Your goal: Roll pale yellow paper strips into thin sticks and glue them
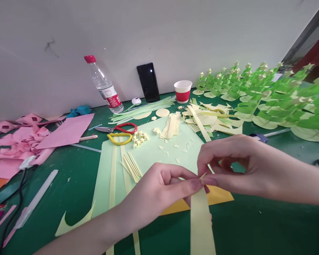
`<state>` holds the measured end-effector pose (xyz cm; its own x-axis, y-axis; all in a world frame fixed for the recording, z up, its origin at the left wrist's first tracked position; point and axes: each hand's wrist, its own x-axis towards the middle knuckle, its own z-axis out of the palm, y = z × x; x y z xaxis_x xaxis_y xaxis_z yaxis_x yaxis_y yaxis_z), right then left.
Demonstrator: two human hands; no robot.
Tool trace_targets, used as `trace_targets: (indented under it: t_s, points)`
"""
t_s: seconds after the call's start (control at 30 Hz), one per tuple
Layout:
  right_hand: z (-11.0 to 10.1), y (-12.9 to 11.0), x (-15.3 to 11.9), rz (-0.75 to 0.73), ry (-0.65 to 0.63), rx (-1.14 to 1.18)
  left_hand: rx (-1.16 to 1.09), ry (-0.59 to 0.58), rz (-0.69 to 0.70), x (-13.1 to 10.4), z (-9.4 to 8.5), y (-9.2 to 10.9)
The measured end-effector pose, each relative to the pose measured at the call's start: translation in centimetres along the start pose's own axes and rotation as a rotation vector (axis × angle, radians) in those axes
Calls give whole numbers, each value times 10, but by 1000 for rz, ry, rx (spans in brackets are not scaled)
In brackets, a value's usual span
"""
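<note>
My left hand and my right hand meet at the centre right, fingertips pinched around a small folded bit of pale yellow paper. A wide pale yellow strip hangs below the fingertips toward the bottom edge. Behind my left hand, a light green sheet bears thin rolled yellow sticks, small folded paper stars and a stack of short yellow strips. An orange-yellow sheet lies partly hidden beneath my hands.
Scissors with red and yellow handles lie left of the stars. A bottle, a phone and a paper cup stand near the wall. Green paper plants crowd the right; pink paper lies left.
</note>
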<state>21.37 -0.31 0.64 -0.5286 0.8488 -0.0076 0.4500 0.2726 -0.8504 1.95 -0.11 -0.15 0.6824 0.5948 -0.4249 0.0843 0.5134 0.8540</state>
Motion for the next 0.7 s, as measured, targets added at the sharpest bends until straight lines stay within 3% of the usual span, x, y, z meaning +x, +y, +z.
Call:
trace_targets:
  t_s: [0.1, 0.27, 0.37, 0.47, 0.53, 0.63, 0.7]
  points:
    - [1, 1, 0, 18, 19, 8, 67, 9, 43, 1, -1, -1]
    - [-1, 0, 2, 74, 51, 126, 343, 149, 232, 3, -4, -2]
    - [-2, 2, 3, 123, 59, 248, 373, 202, 273, 2, -6, -4]
    - [-1, 5, 3, 185, 13, 331, 383, 250, 290, 1, -6, -8]
    - [-1, 5, 3, 222, -10, 373, 523, 304, 385, 1, -6, -9]
    - [1, 4, 3, 252, -10, 371, 705, 346, 500, 1, -7, -9]
    - [2, 2, 4, 267, -11, 331, 699, 344, 535, 0, -8, -8]
